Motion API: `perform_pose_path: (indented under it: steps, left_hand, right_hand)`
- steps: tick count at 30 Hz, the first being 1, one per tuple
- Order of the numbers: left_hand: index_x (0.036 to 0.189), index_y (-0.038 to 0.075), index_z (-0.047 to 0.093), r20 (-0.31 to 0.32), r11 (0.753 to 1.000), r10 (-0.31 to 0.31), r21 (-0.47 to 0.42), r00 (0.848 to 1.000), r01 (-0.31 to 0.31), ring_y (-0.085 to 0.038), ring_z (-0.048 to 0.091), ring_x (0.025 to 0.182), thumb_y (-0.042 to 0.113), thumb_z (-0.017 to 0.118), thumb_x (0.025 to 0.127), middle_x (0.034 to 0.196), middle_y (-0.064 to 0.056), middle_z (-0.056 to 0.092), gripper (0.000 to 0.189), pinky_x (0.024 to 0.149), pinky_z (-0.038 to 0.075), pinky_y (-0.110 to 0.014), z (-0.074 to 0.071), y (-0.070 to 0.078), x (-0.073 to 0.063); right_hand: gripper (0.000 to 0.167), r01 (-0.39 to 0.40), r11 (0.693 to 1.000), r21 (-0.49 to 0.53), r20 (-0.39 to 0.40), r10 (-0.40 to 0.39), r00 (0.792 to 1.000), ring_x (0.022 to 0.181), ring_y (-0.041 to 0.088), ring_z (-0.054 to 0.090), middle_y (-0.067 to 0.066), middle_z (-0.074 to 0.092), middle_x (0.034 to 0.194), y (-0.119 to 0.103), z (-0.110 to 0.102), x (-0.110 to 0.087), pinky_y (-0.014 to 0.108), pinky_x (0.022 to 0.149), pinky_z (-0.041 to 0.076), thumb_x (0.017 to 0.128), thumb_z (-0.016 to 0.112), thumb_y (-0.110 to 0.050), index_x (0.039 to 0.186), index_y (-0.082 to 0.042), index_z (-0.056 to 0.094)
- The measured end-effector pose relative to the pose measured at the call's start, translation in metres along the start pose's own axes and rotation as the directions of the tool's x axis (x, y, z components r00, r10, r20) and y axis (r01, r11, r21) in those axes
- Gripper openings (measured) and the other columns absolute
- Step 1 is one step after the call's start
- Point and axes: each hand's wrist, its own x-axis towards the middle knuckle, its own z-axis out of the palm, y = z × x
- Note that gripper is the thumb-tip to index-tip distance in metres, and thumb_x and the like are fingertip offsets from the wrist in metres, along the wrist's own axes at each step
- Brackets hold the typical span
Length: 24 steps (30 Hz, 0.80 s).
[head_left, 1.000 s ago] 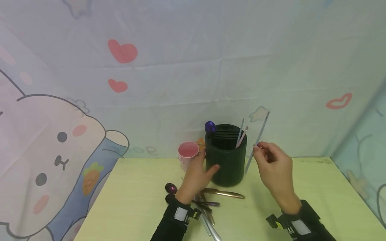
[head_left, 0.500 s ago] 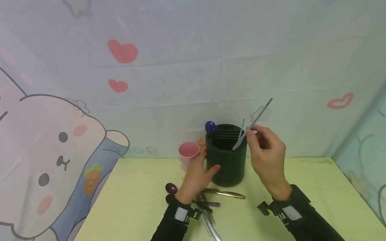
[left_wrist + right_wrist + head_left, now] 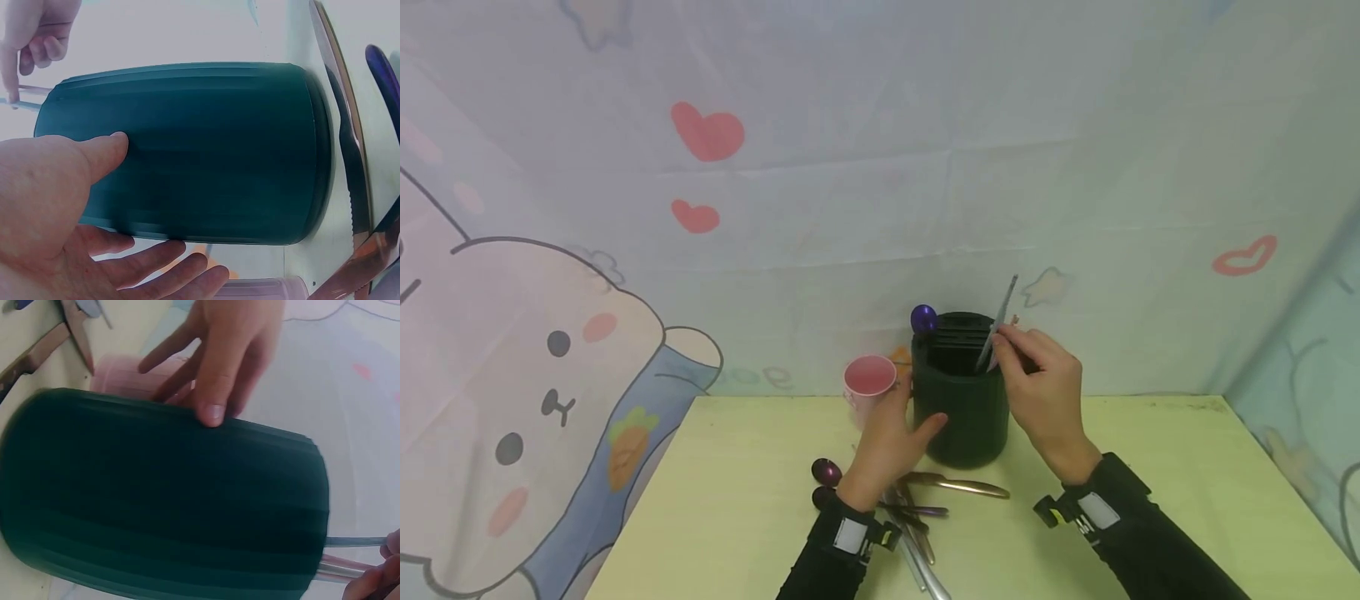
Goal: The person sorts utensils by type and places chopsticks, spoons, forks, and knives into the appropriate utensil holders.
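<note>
A dark green utensil holder [image 3: 966, 425] stands upright, slots across the back of its top. My right hand [image 3: 1045, 387] pinches a thin grey-blue chopstick [image 3: 1010, 292] between thumb and fingers, its lower end inside the holder's mouth. Beside it a pink stick [image 3: 1015, 320] leans in the same opening, mostly hidden by the hand. My left hand [image 3: 887, 442] touches the holder's left side. In the left wrist view its thumb [image 3: 109, 153] lies on the green wall, while the other fingers [image 3: 187, 275] extend along the side. A purple-blue spoon [image 3: 923, 319] sticks up from the holder's back left.
Behind my left hand stands a pink cup [image 3: 869, 377]. Before the holder lies a gold-coloured knife [image 3: 973, 487], near a crossed heap of dark purple spoons [image 3: 826, 472] and silver cutlery [image 3: 931, 575]. A printed cloth [image 3: 865, 208] hangs behind the table [image 3: 722, 500].
My right hand has moved left, bringing the chopstick from outside the holder's right side over the rim and down into the opening. The left hand has stayed in place.
</note>
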Motion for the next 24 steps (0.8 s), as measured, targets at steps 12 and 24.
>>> perform_pose_path:
  steps: [12,24]
  left_hand:
    - [0.164,0.016,0.046,-0.014,0.999,0.046,-0.009,0.999,-0.046,-0.031,0.062,0.149,0.036,0.077,0.104,0.158,-0.01,0.066,0.07,0.123,0.051,-0.055,-0.001,0.003,0.0]
    - [0.165,0.015,0.045,-0.002,0.999,0.037,-0.019,0.999,-0.037,-0.031,0.061,0.15,0.036,0.076,0.105,0.159,-0.01,0.065,0.071,0.124,0.05,-0.056,-0.004,0.004,-0.003]
  right_hand:
    - [0.011,-0.013,0.976,-0.217,0.062,0.027,0.998,0.066,0.013,0.051,0.006,0.06,0.071,0.009,0.003,-0.003,0.016,0.066,0.037,0.099,0.078,-0.008,0.103,-0.001,0.084]
    - [0.009,-0.08,0.965,-0.251,0.053,0.096,0.994,0.062,0.01,0.048,0.002,0.056,0.067,0.009,-0.01,-0.009,0.016,0.066,0.036,0.098,0.081,-0.014,0.098,-0.005,0.083]
